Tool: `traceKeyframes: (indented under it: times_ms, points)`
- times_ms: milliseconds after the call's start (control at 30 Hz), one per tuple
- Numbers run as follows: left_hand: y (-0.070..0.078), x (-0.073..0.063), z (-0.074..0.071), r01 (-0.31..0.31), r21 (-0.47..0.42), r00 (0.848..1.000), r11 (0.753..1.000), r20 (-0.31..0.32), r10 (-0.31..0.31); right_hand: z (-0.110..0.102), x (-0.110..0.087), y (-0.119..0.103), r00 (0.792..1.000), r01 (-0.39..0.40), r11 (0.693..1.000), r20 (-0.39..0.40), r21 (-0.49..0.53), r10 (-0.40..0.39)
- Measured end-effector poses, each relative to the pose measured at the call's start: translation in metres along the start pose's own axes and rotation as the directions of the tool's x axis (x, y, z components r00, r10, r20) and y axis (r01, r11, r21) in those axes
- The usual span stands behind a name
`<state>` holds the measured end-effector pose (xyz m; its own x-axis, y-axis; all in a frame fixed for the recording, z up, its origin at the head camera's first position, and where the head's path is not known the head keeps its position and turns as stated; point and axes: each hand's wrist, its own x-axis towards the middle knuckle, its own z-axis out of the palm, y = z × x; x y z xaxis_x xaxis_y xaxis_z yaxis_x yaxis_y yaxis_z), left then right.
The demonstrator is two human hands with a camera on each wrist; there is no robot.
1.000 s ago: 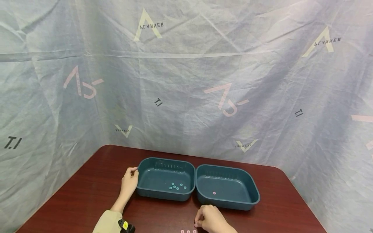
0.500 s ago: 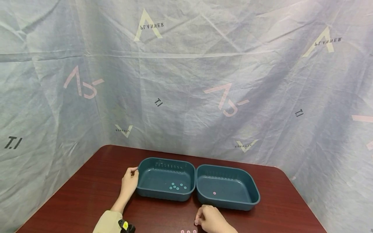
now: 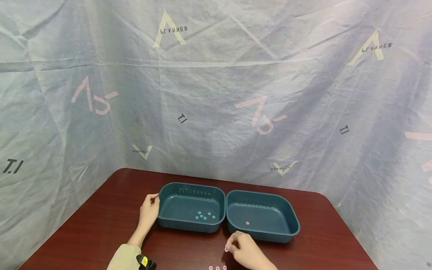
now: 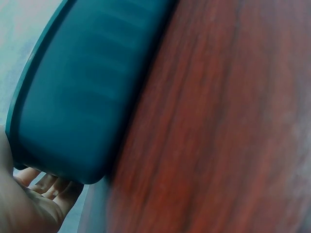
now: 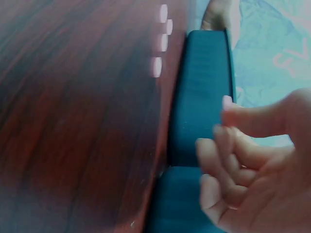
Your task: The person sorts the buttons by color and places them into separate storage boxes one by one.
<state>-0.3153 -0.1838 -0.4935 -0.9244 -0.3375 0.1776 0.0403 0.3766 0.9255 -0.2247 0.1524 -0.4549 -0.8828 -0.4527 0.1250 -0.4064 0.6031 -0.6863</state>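
My left hand [image 3: 149, 210] grips the left end of a dark teal plastic bin [image 3: 189, 226]. In the left wrist view, the fingers [image 4: 65, 196] lie against the bin's end wall. My right hand [image 3: 245, 250] pinches a small round pink button [image 3: 227, 249] between thumb and fingertips, above the table in front of a second teal bin [image 3: 266, 237]. The button [image 5: 227, 103] shows in the right wrist view too. Several teal buttons [image 3: 201, 216] lie in the left bin, and one pink button [image 3: 247, 223] lies in the right bin.
Loose pink buttons [image 3: 217, 268] lie on the dark red wood table [image 3: 182, 249] at the bottom edge of the head view. Both bins stand side by side. Behind the table hangs a pale printed cloth [image 3: 216, 93].
My right hand has risen slightly away from the table's near side, with the pink button between its fingertips. The left hand stays on the left bin.
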Motion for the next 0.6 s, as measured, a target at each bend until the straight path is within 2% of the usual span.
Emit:
traceKeyframes:
  times_ms: [200,367,500,600]
  points:
    - [0.001,-0.001,-0.001,0.002,-0.003,1.0,1.0,0.01,-0.002,-0.004,0.002,-0.005,0.985,0.033,0.999,-0.169,0.024,-0.029]
    - [0.001,-0.001,-0.001,-0.002,0.006,1.0,1.0,0.006,0.002,-0.007,0.002,-0.012,0.968,0.001,0.999,-0.249,0.052,0.012]
    - [0.0,-0.001,-0.001,-0.004,0.009,1.0,1.0,0.005,0.004,-0.009,0.004,-0.014,0.946,-0.004,0.998,-0.322,0.063,0.024]
    - [0.0,0.0,-0.001,-0.003,0.008,1.0,1.0,0.003,0.003,-0.01,0.007,-0.011,0.922,-0.004,0.998,-0.385,0.063,0.028]
